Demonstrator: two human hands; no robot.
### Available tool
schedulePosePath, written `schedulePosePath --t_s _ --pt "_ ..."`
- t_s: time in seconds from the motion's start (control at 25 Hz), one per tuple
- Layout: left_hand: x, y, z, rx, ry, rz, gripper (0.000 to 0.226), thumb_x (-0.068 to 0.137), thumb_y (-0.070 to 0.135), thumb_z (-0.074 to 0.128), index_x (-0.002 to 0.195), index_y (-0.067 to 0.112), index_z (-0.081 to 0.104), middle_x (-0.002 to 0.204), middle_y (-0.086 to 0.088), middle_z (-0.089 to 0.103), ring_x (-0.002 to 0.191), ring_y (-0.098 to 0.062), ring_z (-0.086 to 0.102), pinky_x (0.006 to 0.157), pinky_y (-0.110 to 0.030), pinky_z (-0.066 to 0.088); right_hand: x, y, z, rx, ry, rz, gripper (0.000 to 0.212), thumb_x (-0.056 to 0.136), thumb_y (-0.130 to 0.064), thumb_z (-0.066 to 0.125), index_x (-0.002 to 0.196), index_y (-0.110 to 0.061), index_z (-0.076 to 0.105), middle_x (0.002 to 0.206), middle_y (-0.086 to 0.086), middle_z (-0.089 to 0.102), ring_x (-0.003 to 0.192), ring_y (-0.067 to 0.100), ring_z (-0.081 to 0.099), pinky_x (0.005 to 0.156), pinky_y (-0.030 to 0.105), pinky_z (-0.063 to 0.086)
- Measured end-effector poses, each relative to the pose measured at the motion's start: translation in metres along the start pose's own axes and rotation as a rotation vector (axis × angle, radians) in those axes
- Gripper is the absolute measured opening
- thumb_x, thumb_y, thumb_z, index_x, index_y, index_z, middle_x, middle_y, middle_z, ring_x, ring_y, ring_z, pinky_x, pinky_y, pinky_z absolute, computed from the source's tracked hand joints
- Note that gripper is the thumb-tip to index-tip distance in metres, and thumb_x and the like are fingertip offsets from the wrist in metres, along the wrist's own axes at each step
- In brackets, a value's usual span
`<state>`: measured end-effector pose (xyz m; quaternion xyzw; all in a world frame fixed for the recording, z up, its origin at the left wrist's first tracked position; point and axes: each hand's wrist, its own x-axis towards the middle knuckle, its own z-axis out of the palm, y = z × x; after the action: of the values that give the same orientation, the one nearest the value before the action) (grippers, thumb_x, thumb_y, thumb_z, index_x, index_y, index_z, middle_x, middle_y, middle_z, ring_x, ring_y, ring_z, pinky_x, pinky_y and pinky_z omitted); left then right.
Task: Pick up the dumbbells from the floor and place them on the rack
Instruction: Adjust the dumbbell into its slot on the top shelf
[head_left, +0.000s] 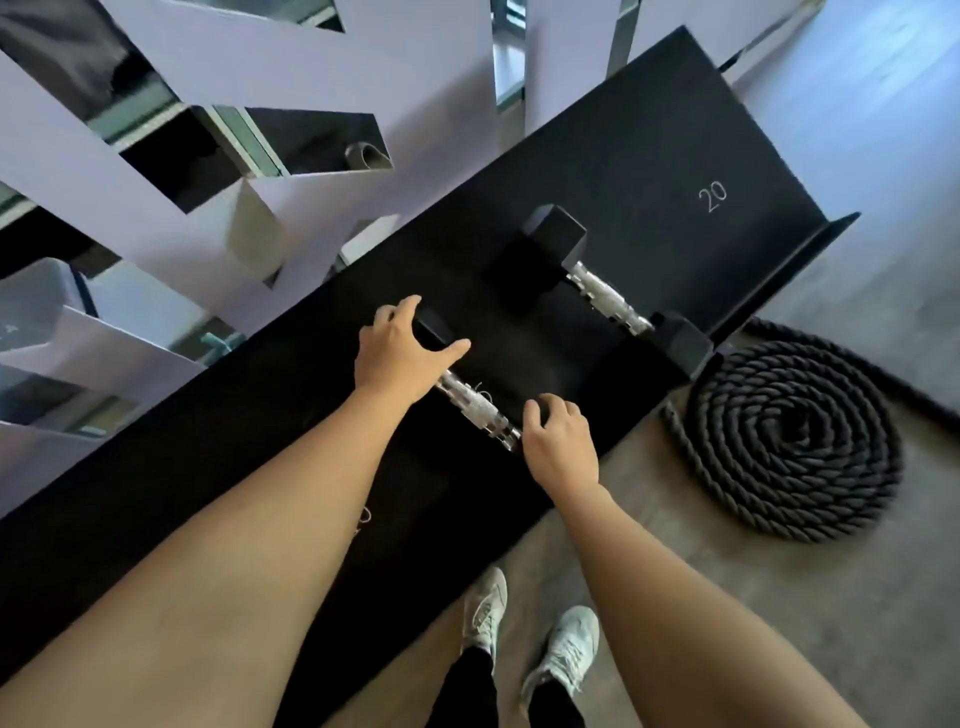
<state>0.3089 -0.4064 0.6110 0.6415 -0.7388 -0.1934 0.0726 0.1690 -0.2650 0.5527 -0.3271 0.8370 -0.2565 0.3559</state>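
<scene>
Head: black hex dumbbell (478, 405), knurled chrome grip

Coiled black rope (795, 441) on grey floor (857, 597), white sneakers (530, 634), lilac cut-out wall panel (322, 67)

We see matt black heads and a shiny knurled metal handle (478, 410) between our fingers, on the rack's (649, 156) matt black shelf; beyond them, coarse braided rope (789, 436).
</scene>
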Motion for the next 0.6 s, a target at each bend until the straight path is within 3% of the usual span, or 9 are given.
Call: schedulePosePath --t_s 0.08,0.2,0.48,0.6 --pt "0.002 -0.004 0.007 0.062 0.054 0.034 0.080 0.071 0.065 0.067 0.135 0.022 0.046 0.135 -0.009 0.051 0.112 -0.034 0.054 0.073 -0.040 0.045 0.001 0.009 0.007 -0.053 -0.003 0.046 0.037 0.097 -0.028 0.039 0.123 -0.013 0.061 0.128 0.012 0.061 0.118 0.034 0.053 0.093 0.041 0.040" --pt "0.005 -0.002 0.010 0.092 0.121 0.048 0.070 0.070 0.060 0.066 0.127 0.021 0.052 0.127 -0.009 0.058 0.101 -0.036 0.058 0.068 -0.036 0.039 -0.001 0.010 0.012 -0.058 0.070 0.125 0.037 0.094 -0.027 0.038 0.118 -0.016 0.064 0.122 0.007 0.064 0.113 0.031 0.055 0.079 0.038 0.035" --pt "0.018 0.013 0.010 0.108 0.057 0.171 0.069 0.073 0.056 0.067 0.129 0.018 0.053 0.127 -0.008 0.058 0.101 -0.035 0.059 0.071 -0.034 0.038 -0.007 0.008 0.017 -0.026 0.071 0.260 0.037 0.093 -0.026 0.037 0.116 -0.017 0.064 0.119 0.007 0.063 0.111 0.030 0.055 0.086 0.040 0.041" --pt "0.017 0.013 0.011 0.121 0.047 0.182 0.069 0.074 0.056 0.067 0.130 0.018 0.053 0.128 -0.009 0.058 0.099 -0.036 0.058 0.071 -0.034 0.038 -0.010 0.007 0.021 -0.021 0.094 0.285 0.036 0.092 -0.025 0.037 0.113 -0.016 0.065 0.115 0.007 0.064 0.107 0.030 0.056 0.078 0.038 0.039"
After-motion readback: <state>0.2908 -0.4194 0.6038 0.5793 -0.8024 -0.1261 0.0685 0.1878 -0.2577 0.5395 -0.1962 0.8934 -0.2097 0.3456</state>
